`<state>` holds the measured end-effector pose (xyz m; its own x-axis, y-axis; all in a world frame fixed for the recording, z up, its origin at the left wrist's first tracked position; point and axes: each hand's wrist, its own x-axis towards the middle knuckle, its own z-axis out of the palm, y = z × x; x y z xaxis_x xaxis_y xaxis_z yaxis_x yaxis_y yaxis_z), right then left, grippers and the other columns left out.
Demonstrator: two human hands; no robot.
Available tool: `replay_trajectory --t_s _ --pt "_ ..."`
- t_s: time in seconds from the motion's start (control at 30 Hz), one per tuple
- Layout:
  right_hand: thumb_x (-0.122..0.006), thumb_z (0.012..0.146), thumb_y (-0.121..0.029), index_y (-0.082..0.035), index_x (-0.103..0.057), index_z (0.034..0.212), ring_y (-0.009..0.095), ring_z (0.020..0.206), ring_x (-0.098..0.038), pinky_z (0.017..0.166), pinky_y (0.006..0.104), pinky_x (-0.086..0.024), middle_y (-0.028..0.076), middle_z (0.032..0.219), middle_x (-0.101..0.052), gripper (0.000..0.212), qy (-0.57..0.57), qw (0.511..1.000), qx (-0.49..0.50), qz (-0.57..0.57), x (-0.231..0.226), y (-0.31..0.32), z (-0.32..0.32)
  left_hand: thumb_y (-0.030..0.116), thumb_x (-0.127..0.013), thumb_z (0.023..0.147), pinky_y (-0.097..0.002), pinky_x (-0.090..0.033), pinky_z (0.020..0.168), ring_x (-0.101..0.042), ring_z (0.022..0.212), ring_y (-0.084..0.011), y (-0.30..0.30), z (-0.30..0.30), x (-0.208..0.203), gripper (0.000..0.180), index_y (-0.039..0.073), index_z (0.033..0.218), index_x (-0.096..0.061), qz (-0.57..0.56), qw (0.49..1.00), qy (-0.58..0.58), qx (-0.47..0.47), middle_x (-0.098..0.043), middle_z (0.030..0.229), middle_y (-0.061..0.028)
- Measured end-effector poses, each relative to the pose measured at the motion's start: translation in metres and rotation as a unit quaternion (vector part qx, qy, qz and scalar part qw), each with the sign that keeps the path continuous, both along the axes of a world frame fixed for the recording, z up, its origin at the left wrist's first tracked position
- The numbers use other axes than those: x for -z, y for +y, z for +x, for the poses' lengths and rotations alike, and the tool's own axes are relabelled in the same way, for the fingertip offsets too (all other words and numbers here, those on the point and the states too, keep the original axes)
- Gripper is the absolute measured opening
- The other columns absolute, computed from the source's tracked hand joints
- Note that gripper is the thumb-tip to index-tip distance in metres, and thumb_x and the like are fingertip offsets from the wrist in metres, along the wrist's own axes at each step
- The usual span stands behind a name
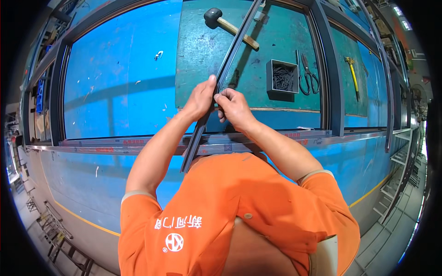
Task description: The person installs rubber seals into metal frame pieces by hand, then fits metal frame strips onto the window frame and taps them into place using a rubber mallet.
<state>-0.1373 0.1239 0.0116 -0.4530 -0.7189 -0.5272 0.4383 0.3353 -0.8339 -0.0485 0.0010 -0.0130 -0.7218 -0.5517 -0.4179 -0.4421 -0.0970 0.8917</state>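
Note:
A long dark metal profile (236, 48) with lengthwise grooves slants from the far edge down to my waist. My left hand (201, 97) is wrapped round its left side, thumb pointing up along it. On its other side my right hand (234, 108) has thumb and forefinger pinched together against the profile; whatever lies between those fingertips is too small to make out. Beyond the hands, a mallet (213, 18) with a black head and wooden handle lies on a green board (198, 60), its handle partly covered by the profile.
A large dark window frame (329, 69) surrounds the work area. Right of my hands stand an open box (282, 95) of small dark pieces and black-handled scissors (309, 80). A yellow-handled hammer (353, 78) lies farther right. Blue sheeting (115, 69) covers the left side, with scraps on it.

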Motion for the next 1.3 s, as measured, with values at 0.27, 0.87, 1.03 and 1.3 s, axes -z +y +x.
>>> replay_trajectory --t_s 0.27,0.87,1.03,1.3 --pt "-0.056 0.093 -0.018 0.001 -0.057 0.081 0.03 0.053 -0.055 0.051 0.0425 -0.045 0.015 0.062 -0.06 0.023 0.166 0.983 -0.048 0.063 0.022 0.006 0.021 0.049 -0.033 0.108 -0.0404 -0.044 0.075 -0.047 0.075 -0.0221 -0.002 -0.008 0.004 0.059 -0.001 0.084 -0.054 -0.073 0.996 0.034 0.025 -0.058 0.082 -0.0121" --pt "-0.055 0.097 -0.028 -0.002 -0.052 0.083 0.048 0.065 -0.056 0.062 0.0551 -0.044 0.023 0.072 -0.063 0.03 0.446 0.893 -0.019 0.061 0.04 -0.014 -0.012 0.051 -0.034 0.11 -0.0354 -0.041 0.067 -0.043 0.07 -0.0156 -0.003 -0.008 0.006 0.06 0.002 0.081 -0.053 -0.059 0.997 0.056 0.005 -0.053 0.077 -0.0062" --pt "-0.061 0.093 -0.02 -0.005 -0.049 0.091 0.04 0.069 -0.059 0.066 0.05 -0.047 0.016 0.076 -0.061 0.019 0.367 0.927 -0.058 0.046 0.032 0.008 0.03 0.056 -0.033 0.108 -0.0342 -0.042 0.068 -0.044 0.071 -0.016 -0.005 -0.011 0.001 0.063 0.003 0.08 -0.052 -0.04 0.999 0.019 -0.003 -0.053 0.078 -0.0063" --pt "-0.07 0.089 -0.026 -0.002 -0.058 0.097 0.023 0.068 -0.057 0.066 0.0387 -0.049 0.01 0.078 -0.062 0.027 0.252 0.96 -0.121 -0.02 0.022 0.022 -0.002 0.042 -0.049 0.104 -0.0314 -0.043 0.068 -0.048 0.077 -0.0156 -0.009 -0.007 0.001 0.04 0.005 0.089 -0.054 0.014 0.998 0.03 0.05 -0.056 0.083 -0.0057"
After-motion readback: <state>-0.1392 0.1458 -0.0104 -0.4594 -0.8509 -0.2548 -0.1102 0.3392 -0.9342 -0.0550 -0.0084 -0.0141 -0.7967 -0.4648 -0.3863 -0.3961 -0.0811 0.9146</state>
